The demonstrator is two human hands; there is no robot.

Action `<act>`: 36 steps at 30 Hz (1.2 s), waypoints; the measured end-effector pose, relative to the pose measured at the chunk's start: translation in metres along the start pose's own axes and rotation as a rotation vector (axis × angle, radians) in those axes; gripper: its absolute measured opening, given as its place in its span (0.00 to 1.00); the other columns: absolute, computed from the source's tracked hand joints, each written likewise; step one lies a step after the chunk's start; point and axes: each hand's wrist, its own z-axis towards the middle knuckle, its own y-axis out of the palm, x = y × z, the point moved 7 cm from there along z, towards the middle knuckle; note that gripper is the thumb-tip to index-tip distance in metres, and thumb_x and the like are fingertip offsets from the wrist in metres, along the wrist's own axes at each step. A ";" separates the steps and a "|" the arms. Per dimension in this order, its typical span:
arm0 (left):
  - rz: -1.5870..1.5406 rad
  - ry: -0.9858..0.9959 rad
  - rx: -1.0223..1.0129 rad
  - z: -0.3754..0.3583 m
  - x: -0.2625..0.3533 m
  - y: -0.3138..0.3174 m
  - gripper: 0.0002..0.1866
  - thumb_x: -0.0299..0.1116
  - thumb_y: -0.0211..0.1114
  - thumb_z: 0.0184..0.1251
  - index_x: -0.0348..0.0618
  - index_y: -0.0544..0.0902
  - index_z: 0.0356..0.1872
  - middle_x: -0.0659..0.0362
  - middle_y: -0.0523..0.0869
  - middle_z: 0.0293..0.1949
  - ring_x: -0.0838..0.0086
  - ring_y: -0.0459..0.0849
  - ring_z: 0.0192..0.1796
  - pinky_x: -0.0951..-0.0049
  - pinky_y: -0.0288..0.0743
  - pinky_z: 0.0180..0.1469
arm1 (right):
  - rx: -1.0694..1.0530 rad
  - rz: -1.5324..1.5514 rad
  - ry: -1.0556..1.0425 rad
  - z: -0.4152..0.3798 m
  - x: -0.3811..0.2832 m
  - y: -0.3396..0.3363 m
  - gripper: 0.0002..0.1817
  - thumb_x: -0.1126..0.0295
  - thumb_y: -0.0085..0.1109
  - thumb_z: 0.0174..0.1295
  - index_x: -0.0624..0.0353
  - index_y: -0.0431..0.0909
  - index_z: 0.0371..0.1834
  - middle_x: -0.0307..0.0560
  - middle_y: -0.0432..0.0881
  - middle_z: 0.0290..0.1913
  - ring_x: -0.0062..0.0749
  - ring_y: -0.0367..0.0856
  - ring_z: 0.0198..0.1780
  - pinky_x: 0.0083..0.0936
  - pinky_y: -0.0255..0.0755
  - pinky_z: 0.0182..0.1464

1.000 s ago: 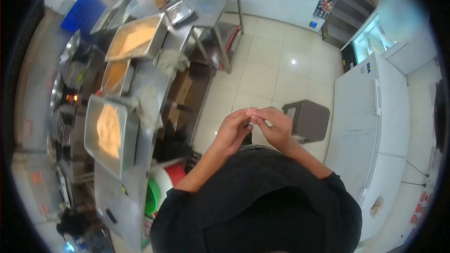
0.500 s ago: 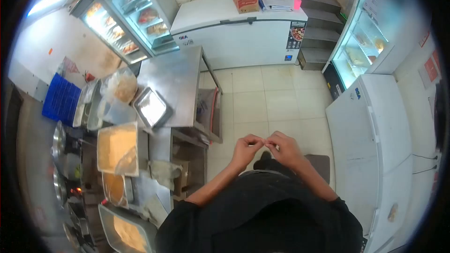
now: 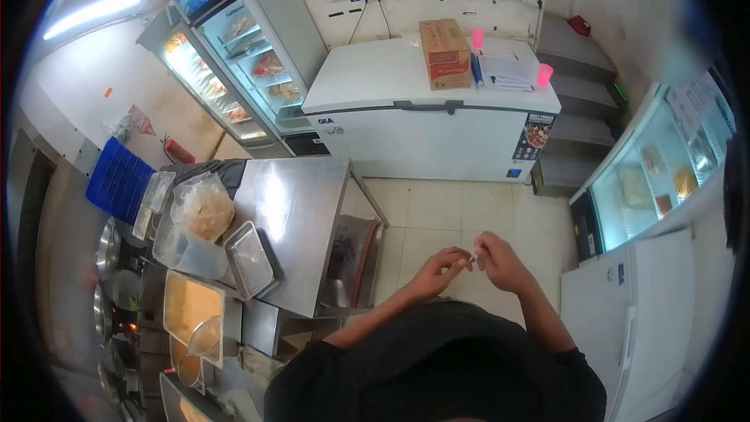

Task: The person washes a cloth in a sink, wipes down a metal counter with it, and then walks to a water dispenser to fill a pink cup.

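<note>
My left hand (image 3: 439,274) is in front of my body over the tiled floor, its fingers pressed together at the tips. My right hand (image 3: 502,264) meets it from the right, closed in a pinch. Between the fingertips there is something tiny and pale that I cannot make out. Both hands are in mid-air, to the right of the steel table (image 3: 301,187). On that table lies a shallow metal tray (image 3: 251,259), the object nearest to my left hand.
A white chest freezer (image 3: 422,137) bears a cardboard box (image 3: 447,55) and papers. Steps (image 3: 574,113) rise beside it. Pans of orange-yellow crumbs (image 3: 186,309), a strainer (image 3: 205,336) and a clear bag (image 3: 205,207) are at left. Another white freezer (image 3: 652,320) stands at right.
My view has tilted up, showing more of the far wall. Both hands appear slightly lower and further right, and my right hand has turned more upright; the fingertips stay close together.
</note>
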 end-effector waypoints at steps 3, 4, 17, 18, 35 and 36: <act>-0.069 -0.012 0.061 0.046 -0.012 -0.022 0.08 0.33 0.61 0.72 0.40 0.83 0.36 0.57 0.79 0.53 0.68 0.76 0.58 0.68 0.69 0.60 | -0.158 -0.063 0.028 0.048 0.018 -0.034 0.03 0.73 0.48 0.70 0.61 0.69 0.39 0.46 0.74 0.26 0.31 0.74 0.27 0.31 0.70 0.33; 0.011 0.075 0.101 0.067 -0.012 -0.030 0.08 0.32 0.61 0.71 0.40 0.83 0.34 0.56 0.78 0.54 0.67 0.76 0.58 0.67 0.68 0.62 | -0.165 -0.081 0.024 0.065 0.027 -0.047 0.03 0.73 0.48 0.70 0.61 0.69 0.39 0.46 0.74 0.26 0.31 0.74 0.27 0.31 0.70 0.33; 0.077 0.142 -0.265 0.372 -0.088 -0.093 0.06 0.33 0.67 0.67 0.46 0.86 0.31 0.58 0.77 0.58 0.61 0.69 0.65 0.58 0.60 0.68 | -0.365 0.531 0.370 0.254 0.146 -0.180 0.10 0.65 0.49 0.75 0.61 0.73 0.43 0.38 0.76 0.26 0.22 0.79 0.28 0.20 0.69 0.28; 0.107 0.169 -0.273 0.396 -0.090 -0.096 0.05 0.33 0.67 0.66 0.47 0.86 0.31 0.59 0.77 0.58 0.61 0.70 0.65 0.58 0.60 0.68 | -0.335 0.517 0.369 0.265 0.151 -0.197 0.10 0.65 0.49 0.75 0.62 0.74 0.41 0.39 0.77 0.26 0.22 0.80 0.28 0.19 0.69 0.28; 0.185 0.120 -0.656 0.695 -0.146 -0.021 0.06 0.34 0.69 0.63 0.45 0.86 0.29 0.59 0.78 0.56 0.62 0.70 0.63 0.60 0.62 0.66 | 0.003 -0.199 0.182 0.389 0.266 -0.451 0.16 0.62 0.56 0.57 0.63 0.73 0.19 0.57 0.70 0.16 0.48 0.73 0.21 0.41 0.66 0.29; 0.255 0.150 -0.633 0.714 -0.149 -0.014 0.08 0.35 0.68 0.64 0.44 0.86 0.28 0.59 0.79 0.57 0.61 0.70 0.63 0.59 0.63 0.66 | -0.006 -0.200 0.165 0.397 0.277 -0.467 0.16 0.62 0.56 0.57 0.63 0.73 0.19 0.57 0.70 0.16 0.48 0.73 0.21 0.41 0.66 0.29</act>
